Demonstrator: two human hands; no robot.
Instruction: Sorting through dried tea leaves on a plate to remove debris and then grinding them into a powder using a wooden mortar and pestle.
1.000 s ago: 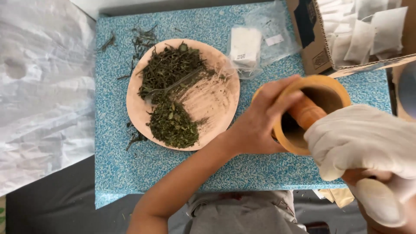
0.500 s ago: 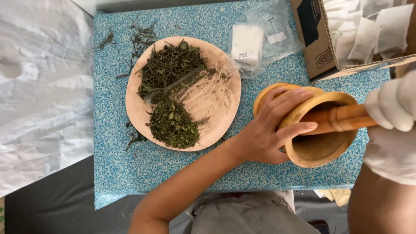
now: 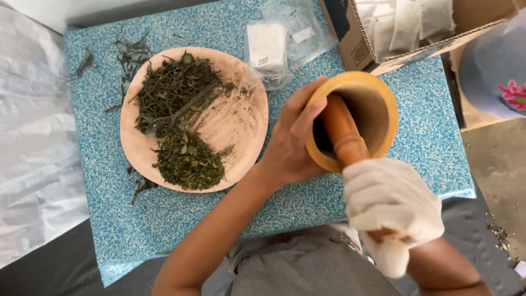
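My bare left hand (image 3: 290, 140) grips the left rim and side of a wooden mortar (image 3: 383, 107) standing on a blue speckled table (image 3: 433, 148). In a white glove, my right hand (image 3: 389, 203) holds a wooden pestle (image 3: 342, 131) whose tip reaches down into the mortar. Left of the mortar lies a round wooden plate (image 3: 246, 118) with two piles of dried green herbs (image 3: 181, 120) and a clear plastic spoon (image 3: 170, 112) resting on them.
A small clear bag with a white packet (image 3: 268, 46) lies behind the plate. A cardboard box of white filter bags (image 3: 405, 24) stands at the back right. Crumpled white plastic sheet (image 3: 33, 137) covers the left. Loose herb stems (image 3: 129, 55) lie scattered on the table.
The pestle has swung from lying across the mortar's rim toward the right to pointing down into it, with my gloved right hand now in front. The view has shifted right.
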